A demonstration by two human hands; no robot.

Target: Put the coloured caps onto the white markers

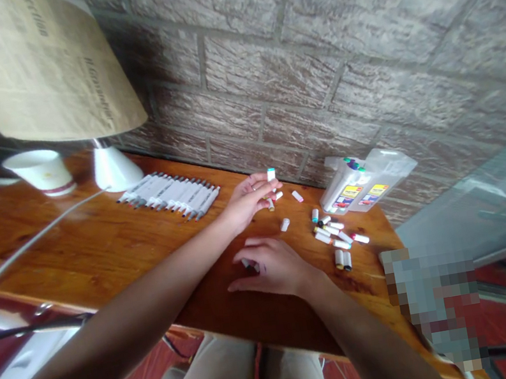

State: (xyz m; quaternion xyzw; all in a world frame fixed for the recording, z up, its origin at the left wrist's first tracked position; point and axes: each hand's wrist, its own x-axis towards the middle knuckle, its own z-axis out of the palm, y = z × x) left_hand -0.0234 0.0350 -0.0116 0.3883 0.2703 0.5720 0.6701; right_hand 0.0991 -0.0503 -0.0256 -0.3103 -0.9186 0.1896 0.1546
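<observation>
Between the thumb and fingers of my left hand (pixel 250 201), a white marker cap (pixel 271 174) with a teal end stands upright. A few more caps lie right by those fingertips, one with a tan end (pixel 270 204). Nearer to me, my right hand (pixel 273 265) is curled low over the table, palm down. Small white and dark pieces like marker caps (pixel 249 264) show partly inside its curled fingers; the rest is hidden. To the right lies a loose group of caps (pixel 332 230), with two standing caps (pixel 343 260) in front. A row of white markers (pixel 171 195) lies at left.
A clear plastic marker case (pixel 363 181) stands open at the back right, several markers inside. At left are a lamp (pixel 114 167), its cable (pixel 38 241) and a paper cup (pixel 41 173). A brick wall (pixel 258 78) borders the wooden table (pixel 114 258).
</observation>
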